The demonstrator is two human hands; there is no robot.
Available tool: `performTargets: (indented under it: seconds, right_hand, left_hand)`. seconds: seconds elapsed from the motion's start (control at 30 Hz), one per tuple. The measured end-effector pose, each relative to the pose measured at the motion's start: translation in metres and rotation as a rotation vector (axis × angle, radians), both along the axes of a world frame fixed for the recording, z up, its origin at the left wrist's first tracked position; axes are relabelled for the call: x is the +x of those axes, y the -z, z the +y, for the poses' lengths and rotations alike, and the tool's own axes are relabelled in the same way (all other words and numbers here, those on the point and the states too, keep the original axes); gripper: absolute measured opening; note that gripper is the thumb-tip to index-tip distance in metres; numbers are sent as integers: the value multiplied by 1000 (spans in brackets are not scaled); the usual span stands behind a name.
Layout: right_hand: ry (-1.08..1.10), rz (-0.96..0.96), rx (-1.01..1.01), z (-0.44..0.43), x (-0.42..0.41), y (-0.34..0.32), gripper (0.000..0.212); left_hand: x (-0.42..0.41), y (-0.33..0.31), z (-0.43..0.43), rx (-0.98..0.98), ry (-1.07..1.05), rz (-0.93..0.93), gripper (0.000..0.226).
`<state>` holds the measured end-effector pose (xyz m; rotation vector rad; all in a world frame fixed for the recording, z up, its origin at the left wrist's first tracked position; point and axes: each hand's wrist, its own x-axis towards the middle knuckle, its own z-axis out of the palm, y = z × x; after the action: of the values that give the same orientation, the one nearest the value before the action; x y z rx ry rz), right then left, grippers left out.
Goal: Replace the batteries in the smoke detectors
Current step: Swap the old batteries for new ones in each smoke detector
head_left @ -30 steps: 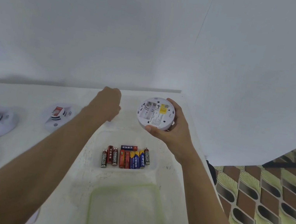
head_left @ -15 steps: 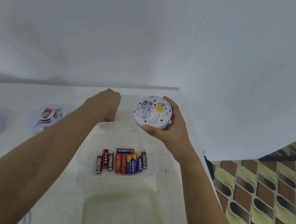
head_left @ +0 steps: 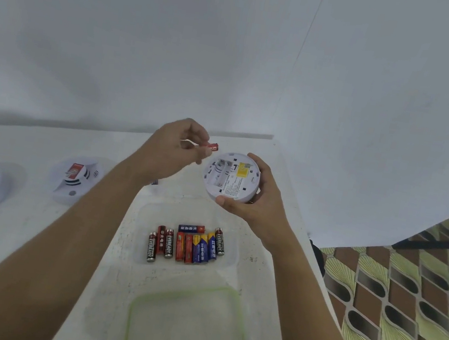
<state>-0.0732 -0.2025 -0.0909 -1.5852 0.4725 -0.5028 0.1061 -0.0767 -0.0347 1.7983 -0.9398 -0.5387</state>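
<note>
Left grip (head_left: 173, 150) pinches one red battery (head_left: 211, 146) between thumb and fingertips; only its right end shows past the fingers. Right grip (head_left: 259, 204) is wrapped round the detector (head_left: 232, 177), thumb on the near rim and fingers round the right side. It's held above the desk (head_left: 31, 227), back face toward the camera.

Bay (head_left: 218, 173) is open and looks empty. It sits in the detector's left half, the side facing the battery.

Key relation: battery is just beside the detector's far-left rim, slightly farther away than the bay. Can't tell if it touches the rim. Long axis runs roughly left-right, exposed end pointing right at the detector. Slot direction is hard to read, so the battery may need a turn, then a short move right and near to seat.

Polarity marks are too small to read; the risk is seating it reversed.

Spare batteries (head_left: 186, 243) lie in the clear tray (head_left: 144, 213), nearer than both grips. Other detectors (head_left: 76, 177) sit on the desk at left.
</note>
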Motion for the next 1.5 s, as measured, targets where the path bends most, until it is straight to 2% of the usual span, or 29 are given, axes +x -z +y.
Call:
performTargets:
  seconds: [0.1, 0.27, 0.53, 0.77, 1.07, 1.23, 1.33, 1.43, 1.5]
  right_hand:
    - [-22, -4, 17, 3, -1, -1, 91]
    - [-66, -21, 17, 5, -2, -7, 90]
    - [-133, -22, -20, 5, -5, -16, 93]
    - [-137, -19, -46, 9, 0, -14, 94]
    - [-99, -38, -14, 8, 4, -12, 92]
    - [-118, -8, -15, 8, 3, -7, 92]
    - [-127, -7, 7, 8, 3, -4, 91]
    - [-119, -13, 29, 8, 4, -5, 91]
    - [-113, -15, 30, 7, 4, -6, 92]
  left_hand:
    - [-11, -8, 8, -24, 83, 76, 16]
    - [-18, -11, 12, -1, 134, 51, 18]
    - [-17, 8, 17, -146, -67, 6, 26]
    - [-35, 36, 20, -223, 16, 27, 20]
    - [-38, 40, 24, -140, 37, -258, 29]
    - [-34, 46, 28, -69, 96, -279, 31]
    - [-24, 41, 30, -40, 142, -218, 29]
    - [-12, 32, 32, -57, -18, -184, 24]
    - [2, 27, 34, -67, -169, -287, 18]
